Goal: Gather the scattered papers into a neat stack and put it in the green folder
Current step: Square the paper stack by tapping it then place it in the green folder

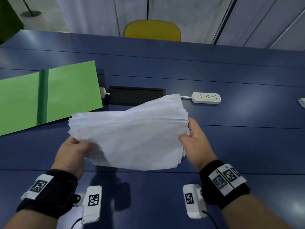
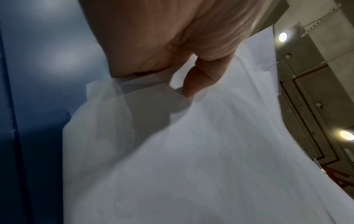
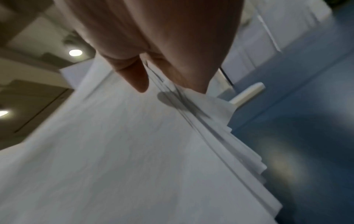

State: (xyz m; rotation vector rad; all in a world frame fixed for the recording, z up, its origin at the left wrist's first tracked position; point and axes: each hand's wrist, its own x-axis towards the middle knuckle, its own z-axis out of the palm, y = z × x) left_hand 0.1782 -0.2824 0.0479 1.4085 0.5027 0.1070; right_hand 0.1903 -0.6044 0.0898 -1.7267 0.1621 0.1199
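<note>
A loose stack of white papers (image 1: 132,134) hangs above the blue table, its edges uneven and fanned at the left and right. My left hand (image 1: 74,151) pinches the stack's near left corner, thumb on top. My right hand (image 1: 194,141) grips the right edge, thumb on top and fingers underneath. In the left wrist view the left hand (image 2: 191,84) presses on the papers (image 2: 191,151); in the right wrist view the right hand (image 3: 151,81) clamps the fanned paper edges (image 3: 134,151). The green folder (image 1: 49,96) lies open and flat at the left, beyond the stack.
A white power strip (image 1: 206,97) lies on the blue table (image 1: 247,146) beyond the papers at the right, also seen as a power strip (image 3: 247,95) on the table (image 3: 306,121). A black cable hatch (image 1: 135,95) sits mid-table. A yellow chair (image 1: 152,30) stands behind the far edge.
</note>
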